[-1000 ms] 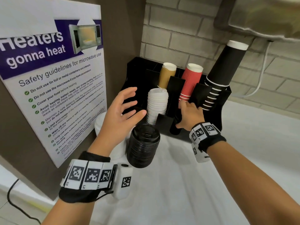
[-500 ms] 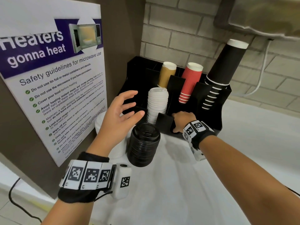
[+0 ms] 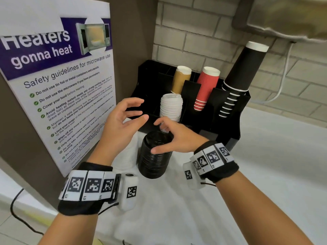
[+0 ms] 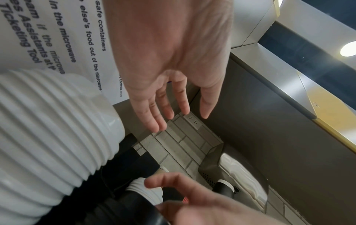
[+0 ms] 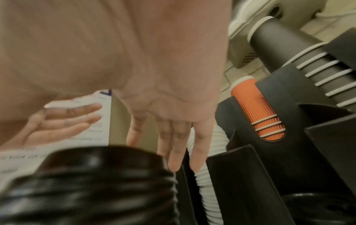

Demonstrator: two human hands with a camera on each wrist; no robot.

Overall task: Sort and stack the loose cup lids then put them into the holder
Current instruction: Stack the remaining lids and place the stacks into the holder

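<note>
Right hand [image 3: 174,137] has come back from the holder [image 3: 228,117] to the black lid stack [image 3: 154,156], fingers spread loose over its top, grasping nothing | holder on counter [image 3: 265,174], one white lid stack [image 3: 171,107] inside | black stack just before holder | left hand [image 3: 122,124] relaxed, empty, above second white stack [image 4: 48,129]

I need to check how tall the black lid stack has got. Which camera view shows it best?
The head view: the black lid stack shows top to base on the counter, the right hand over its top. The right wrist view shows only its blurred upper part; the left wrist view catches a dark sliver at the bottom edge.
</note>
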